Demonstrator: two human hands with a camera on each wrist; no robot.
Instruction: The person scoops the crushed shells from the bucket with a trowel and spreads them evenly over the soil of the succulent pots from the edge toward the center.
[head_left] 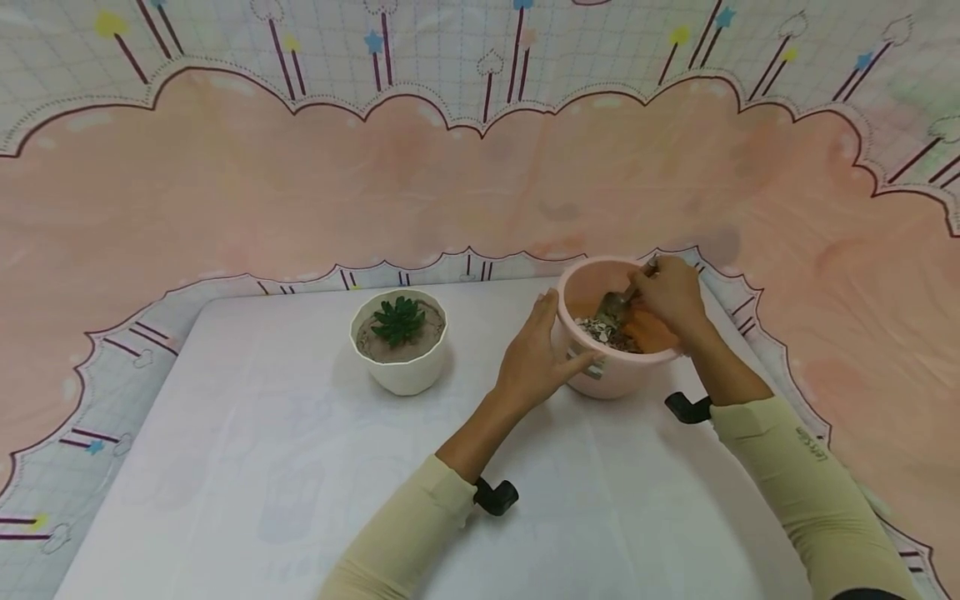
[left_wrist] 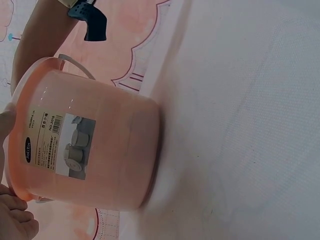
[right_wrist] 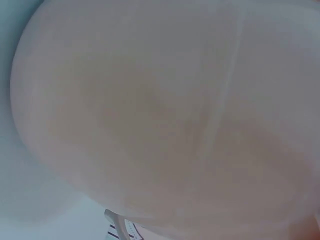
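A pink plastic bucket (head_left: 626, 377) with a paper label (left_wrist: 57, 142) stands toward the back right of the table. My left hand (head_left: 531, 360) grips its near-left rim, the thumb across the outside wall. Inside the bucket, my right hand (head_left: 670, 293) holds a small trowel (head_left: 612, 308) by the handle, with the blade down at a loose, grey-brown, chip-like mix (head_left: 600, 332). The right wrist view is filled by the bucket's outer wall (right_wrist: 150, 125), and the trowel is hidden there. Left of the bucket, a white pot (head_left: 405, 373) holds a green succulent (head_left: 397, 321) in pale soil.
The white-covered table (head_left: 300, 467) runs under both pots, its back edge just behind them. A patterned cloth (head_left: 450, 192) in peach and white hangs behind and around it. The bucket's thin handle (left_wrist: 77, 66) hangs at its side.
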